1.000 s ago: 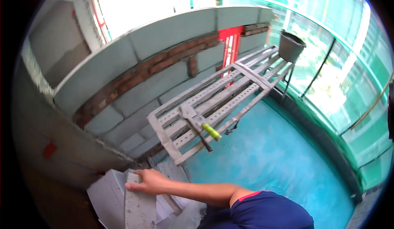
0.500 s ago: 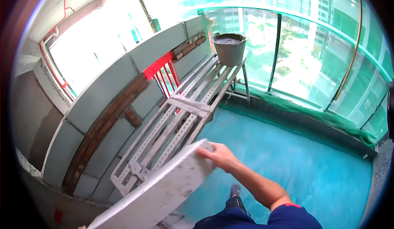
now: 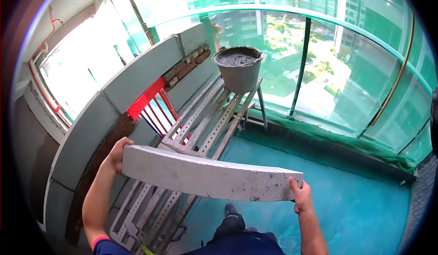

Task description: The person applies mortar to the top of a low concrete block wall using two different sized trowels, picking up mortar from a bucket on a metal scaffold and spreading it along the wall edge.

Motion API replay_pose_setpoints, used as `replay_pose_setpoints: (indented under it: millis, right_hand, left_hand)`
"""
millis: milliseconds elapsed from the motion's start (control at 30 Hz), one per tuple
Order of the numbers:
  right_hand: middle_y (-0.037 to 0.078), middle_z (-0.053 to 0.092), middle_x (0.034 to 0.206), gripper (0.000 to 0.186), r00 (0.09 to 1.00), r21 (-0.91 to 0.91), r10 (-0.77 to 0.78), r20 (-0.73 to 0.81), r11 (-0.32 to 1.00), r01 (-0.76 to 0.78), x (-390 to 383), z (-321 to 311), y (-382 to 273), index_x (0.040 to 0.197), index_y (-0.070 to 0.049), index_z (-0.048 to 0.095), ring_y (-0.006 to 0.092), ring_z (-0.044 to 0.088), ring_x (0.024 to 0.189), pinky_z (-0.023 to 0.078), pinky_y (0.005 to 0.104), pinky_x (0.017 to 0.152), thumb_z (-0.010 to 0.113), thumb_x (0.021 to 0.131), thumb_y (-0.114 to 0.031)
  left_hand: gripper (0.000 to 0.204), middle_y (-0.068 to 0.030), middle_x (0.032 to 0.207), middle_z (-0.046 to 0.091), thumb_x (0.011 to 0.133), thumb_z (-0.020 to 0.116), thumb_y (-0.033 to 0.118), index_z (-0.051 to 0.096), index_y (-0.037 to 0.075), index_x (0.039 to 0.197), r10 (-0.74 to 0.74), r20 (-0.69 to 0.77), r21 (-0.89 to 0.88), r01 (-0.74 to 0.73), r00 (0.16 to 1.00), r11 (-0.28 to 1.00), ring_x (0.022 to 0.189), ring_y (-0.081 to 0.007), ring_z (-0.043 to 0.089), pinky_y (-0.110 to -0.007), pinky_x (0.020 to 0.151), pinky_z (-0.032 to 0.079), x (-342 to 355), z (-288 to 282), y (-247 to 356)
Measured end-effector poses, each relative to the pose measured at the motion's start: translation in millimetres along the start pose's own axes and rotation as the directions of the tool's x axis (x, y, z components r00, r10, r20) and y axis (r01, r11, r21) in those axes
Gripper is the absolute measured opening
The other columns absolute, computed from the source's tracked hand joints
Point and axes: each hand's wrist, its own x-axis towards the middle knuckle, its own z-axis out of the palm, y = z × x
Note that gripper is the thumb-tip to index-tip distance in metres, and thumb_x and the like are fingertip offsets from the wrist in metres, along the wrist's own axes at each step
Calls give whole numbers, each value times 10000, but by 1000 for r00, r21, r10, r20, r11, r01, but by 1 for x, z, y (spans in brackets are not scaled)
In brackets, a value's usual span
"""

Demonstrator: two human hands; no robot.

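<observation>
The left hand [image 3: 117,155] clasps one end of a long grey block [image 3: 207,178], fingers wrapped behind it; the right hand [image 3: 301,199] grips the other end, thumb on its face. The block hangs level (held in the air) above a perforated metal bench [image 3: 200,122]; a mortar-filled bucket [image 3: 238,68] stands on the bench's far end, beside the grey block wall [image 3: 132,79].

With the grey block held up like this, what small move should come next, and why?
Probably carry the grey block a little left toward the low grey wall. Left hand and right hand grip its two ends, it hangs level above the metal platform, and the mortar bucket stands clear.
</observation>
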Motion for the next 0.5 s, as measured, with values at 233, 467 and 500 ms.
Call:
replay_pose_setpoints:
  millis: [233,467,500]
  right_hand:
    - [95,635,1022,485,993,-83,-69,-99,995,61,109,64,-42,1113,23,587,169,556,898,456,289,758,716,833,-351]
    - [94,617,1071,513,995,-95,74,-63,992,-80,202,146,-89,1164,-18,561,217,582,947,531,394,730,692,837,-391]
    - [90,617,1077,503,997,-78,50,-60,995,-55,215,155,-92,1168,-24,559,224,588,949,541,407,709,688,842,-384]
  left_hand:
    - [375,-81,737,635,783,490,426,625,76,791,41,-2,242,-39,999,969,666,-243,615,-414,665,495,196,41,139]
    - [427,-96,831,630,758,513,503,615,98,846,47,-6,437,-40,999,898,743,-260,598,-449,721,464,369,41,259]
    - [441,-100,853,634,756,518,510,620,95,863,26,-21,455,-14,999,891,755,-261,600,-447,725,464,387,47,271]
